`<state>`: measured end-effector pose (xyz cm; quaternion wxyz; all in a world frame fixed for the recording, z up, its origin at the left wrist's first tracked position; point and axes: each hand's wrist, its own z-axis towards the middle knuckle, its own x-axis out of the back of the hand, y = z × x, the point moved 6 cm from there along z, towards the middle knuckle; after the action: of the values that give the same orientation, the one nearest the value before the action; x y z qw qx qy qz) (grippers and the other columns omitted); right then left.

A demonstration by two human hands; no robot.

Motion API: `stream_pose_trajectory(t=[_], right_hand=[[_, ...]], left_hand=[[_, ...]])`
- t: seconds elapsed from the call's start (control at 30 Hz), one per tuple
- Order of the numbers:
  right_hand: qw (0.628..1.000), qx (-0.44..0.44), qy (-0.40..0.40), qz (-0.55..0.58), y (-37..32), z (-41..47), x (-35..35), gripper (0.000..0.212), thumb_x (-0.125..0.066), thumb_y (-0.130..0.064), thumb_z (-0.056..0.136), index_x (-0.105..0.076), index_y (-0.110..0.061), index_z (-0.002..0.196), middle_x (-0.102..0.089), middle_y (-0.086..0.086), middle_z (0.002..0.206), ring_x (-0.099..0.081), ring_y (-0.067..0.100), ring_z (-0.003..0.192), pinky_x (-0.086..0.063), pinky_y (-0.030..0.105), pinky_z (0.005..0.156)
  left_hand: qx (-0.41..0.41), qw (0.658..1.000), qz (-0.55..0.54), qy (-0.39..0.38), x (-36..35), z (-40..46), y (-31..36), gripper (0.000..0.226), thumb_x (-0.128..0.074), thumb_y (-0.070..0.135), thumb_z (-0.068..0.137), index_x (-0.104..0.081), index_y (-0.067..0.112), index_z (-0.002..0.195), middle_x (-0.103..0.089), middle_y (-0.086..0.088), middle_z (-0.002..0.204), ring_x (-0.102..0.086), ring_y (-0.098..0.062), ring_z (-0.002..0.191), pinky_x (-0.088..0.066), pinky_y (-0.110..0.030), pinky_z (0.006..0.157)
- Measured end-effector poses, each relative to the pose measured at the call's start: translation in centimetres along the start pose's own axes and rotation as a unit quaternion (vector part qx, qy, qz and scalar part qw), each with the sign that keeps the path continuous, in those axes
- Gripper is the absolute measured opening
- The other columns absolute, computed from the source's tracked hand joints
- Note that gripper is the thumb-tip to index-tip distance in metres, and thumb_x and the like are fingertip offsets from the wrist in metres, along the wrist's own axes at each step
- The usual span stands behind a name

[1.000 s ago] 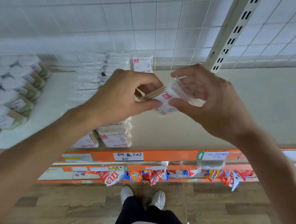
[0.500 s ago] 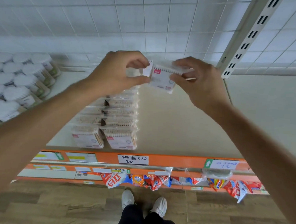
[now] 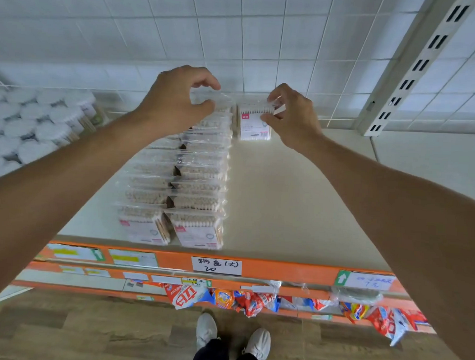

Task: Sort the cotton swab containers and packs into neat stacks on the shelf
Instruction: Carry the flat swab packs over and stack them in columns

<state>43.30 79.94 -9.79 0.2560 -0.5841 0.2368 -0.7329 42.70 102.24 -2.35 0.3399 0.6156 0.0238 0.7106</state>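
A square cotton swab pack (image 3: 254,124) with a white and pink label stands upright on the cream shelf (image 3: 298,205), at the back against the wall. My right hand (image 3: 290,113) pinches its clear wrapper at the top right corner. To its left run two rows of like swab packs (image 3: 197,183), from the shelf's front edge to the back. My left hand (image 3: 177,98) hovers over the rearmost pack of the right row, thumb and fingers curled at its wrapper. Round swab containers (image 3: 33,125) with white tops are stacked on their sides at the far left.
An orange shelf rail (image 3: 281,270) with price labels runs along the front. Snack bags (image 3: 224,299) hang from the lower shelf. A slotted metal upright (image 3: 418,65) stands at the back right. Bare shelf lies right of the packs. My shoes (image 3: 233,336) show on the wood floor.
Both hands have moved away from me, carrying the pack from mid-air to the back of the shelf. The left hand has let go of it and shifted onto the row beside it.
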Motion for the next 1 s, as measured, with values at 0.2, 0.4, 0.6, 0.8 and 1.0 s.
stream_pose_trajectory(t=[0.2,0.4,0.6,0.8,1.0], right_hand=[[1.0,0.005,0.021,0.018,-0.1,0.0,-0.3,0.026,-0.075,-0.022,0.088,-0.059,-0.015,0.107,-0.065,0.002,0.11,-0.068,0.017,0.08,-0.054,0.027,0.071],[1.0,-0.011,0.008,0.021,-0.2,0.1,-0.7,0.053,-0.079,-0.028,0.083,-0.045,-0.019,0.123,-0.058,0.001,0.116,-0.069,0.015,0.076,-0.052,0.027,0.066],[1.0,-0.024,0.011,-0.001,-0.5,0.6,-0.8,0.062,-0.083,-0.037,0.078,-0.044,-0.016,0.122,-0.058,0.002,0.108,-0.059,0.023,0.087,-0.041,0.03,0.069],[0.999,-0.033,0.022,-0.03,-1.5,0.8,-1.0,0.064,-0.082,-0.041,0.076,-0.041,-0.015,0.117,-0.055,0.003,0.104,-0.056,0.027,0.089,-0.042,0.035,0.072],[0.998,-0.04,0.026,-0.038,-1.5,1.0,-1.1,0.064,-0.082,-0.04,0.077,-0.041,-0.014,0.118,-0.052,0.002,0.102,-0.053,0.026,0.087,-0.037,0.033,0.071]], left_hand=[[0.01,1.0,-0.001,-0.007,-0.4,-0.5,-0.7,0.028,-0.066,0.018,0.092,-0.067,0.025,0.119,-0.065,0.008,0.123,-0.055,-0.005,0.116,-0.027,0.005,0.083],[0.008,1.0,-0.011,-0.008,-0.9,-0.6,-0.2,0.029,-0.066,0.017,0.091,-0.066,0.025,0.119,-0.064,0.007,0.122,-0.055,-0.003,0.114,-0.029,0.001,0.087],[0.0,1.0,-0.013,-0.008,-1.8,-0.4,0.7,0.029,-0.066,0.016,0.091,-0.066,0.023,0.119,-0.064,0.003,0.12,-0.056,-0.008,0.115,-0.033,-0.007,0.091],[-0.003,1.0,-0.019,-0.005,-2.3,-0.1,1.2,0.029,-0.067,0.014,0.09,-0.066,0.022,0.118,-0.064,0.003,0.117,-0.057,-0.008,0.112,-0.031,-0.001,0.087],[-0.002,1.0,-0.017,-0.009,-2.5,0.0,1.1,0.03,-0.067,0.014,0.09,-0.066,0.021,0.118,-0.063,0.005,0.115,-0.056,-0.006,0.11,-0.03,0.002,0.084]])
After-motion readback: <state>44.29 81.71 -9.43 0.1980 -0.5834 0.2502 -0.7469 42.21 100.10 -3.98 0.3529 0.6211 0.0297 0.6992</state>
